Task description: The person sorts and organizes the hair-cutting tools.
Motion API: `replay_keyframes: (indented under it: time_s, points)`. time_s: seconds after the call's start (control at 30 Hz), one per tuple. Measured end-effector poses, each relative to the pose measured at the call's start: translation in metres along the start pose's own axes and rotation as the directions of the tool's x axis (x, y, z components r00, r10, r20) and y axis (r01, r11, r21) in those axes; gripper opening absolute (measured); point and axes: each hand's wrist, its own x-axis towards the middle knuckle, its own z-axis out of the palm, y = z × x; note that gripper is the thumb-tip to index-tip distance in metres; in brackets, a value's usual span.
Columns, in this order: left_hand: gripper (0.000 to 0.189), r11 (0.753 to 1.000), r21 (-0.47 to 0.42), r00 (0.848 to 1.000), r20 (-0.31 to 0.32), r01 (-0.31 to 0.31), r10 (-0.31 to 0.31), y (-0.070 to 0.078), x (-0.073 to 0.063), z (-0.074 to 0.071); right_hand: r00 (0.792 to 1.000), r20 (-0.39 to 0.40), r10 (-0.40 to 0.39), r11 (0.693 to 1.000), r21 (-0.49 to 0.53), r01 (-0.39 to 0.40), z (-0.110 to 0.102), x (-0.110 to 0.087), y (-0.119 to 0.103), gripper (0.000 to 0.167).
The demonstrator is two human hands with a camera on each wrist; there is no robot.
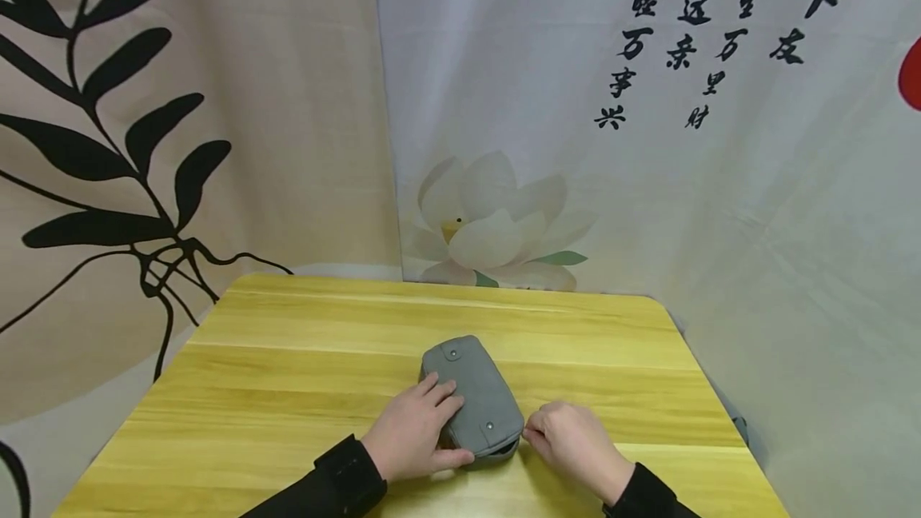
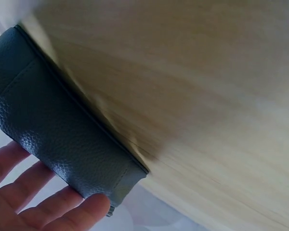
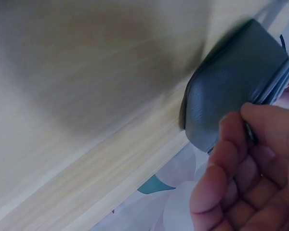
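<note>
A grey leather-look zip pouch (image 1: 476,394) lies at an angle on the wooden table, with a snap tab near each end of its top. A dark gap shows along its near right corner, where the zip stands parted. My left hand (image 1: 420,430) rests on the pouch's left side, fingers spread over the top and thumb along the near end. At the near right corner, my right hand (image 1: 572,442) pinches the zipper pull (image 3: 251,133) between thumb and forefinger; its other fingers are curled. In the left wrist view, the fingers (image 2: 70,207) lie against the pouch's upper edge.
The yellow wood-grain table (image 1: 309,390) has rounded far corners. Behind it hangs a pale cloth backdrop (image 1: 504,86) with black lettering and a printed lotus, and a leaf-patterned cloth (image 1: 302,102) hangs at the left.
</note>
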Motion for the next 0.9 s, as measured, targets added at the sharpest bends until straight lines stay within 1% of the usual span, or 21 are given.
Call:
replay_keyframes:
  time_s: [0.13,0.3,0.43,0.6,0.7,0.9]
  points:
    - [0.084,1.000,-0.019,1.000,0.000,0.001,-0.001,-0.001,-0.002,0.002,0.999,-0.030,-0.037,0.999,-0.002,0.037,-0.001,-0.004,-0.005,0.028]
    - [0.083,1.000,-0.005,1.000,-0.022,-0.016,0.016,-0.003,-0.002,0.002,0.995,-0.056,-0.084,0.996,0.005,0.084,-0.003,-0.007,-0.013,0.030]
    - [0.084,1.000,-0.009,1.000,-0.025,-0.015,0.015,-0.003,-0.002,0.002,0.996,-0.043,-0.081,0.997,0.009,0.082,-0.005,-0.007,-0.018,0.034]
    - [0.084,1.000,-0.019,1.000,-0.027,-0.017,0.016,-0.003,-0.003,0.003,0.998,-0.018,-0.066,0.996,0.061,0.067,-0.007,-0.007,-0.024,0.037]
    - [0.083,1.000,-0.020,0.999,-0.036,-0.021,0.020,-0.003,-0.004,0.004,0.997,-0.010,-0.081,0.993,0.091,0.081,-0.007,-0.005,-0.030,0.034]
    - [0.082,0.999,-0.035,0.999,-0.039,-0.014,0.012,-0.003,-0.003,0.003,0.992,0.034,-0.118,0.978,0.179,0.110,-0.006,0.003,-0.046,0.023]
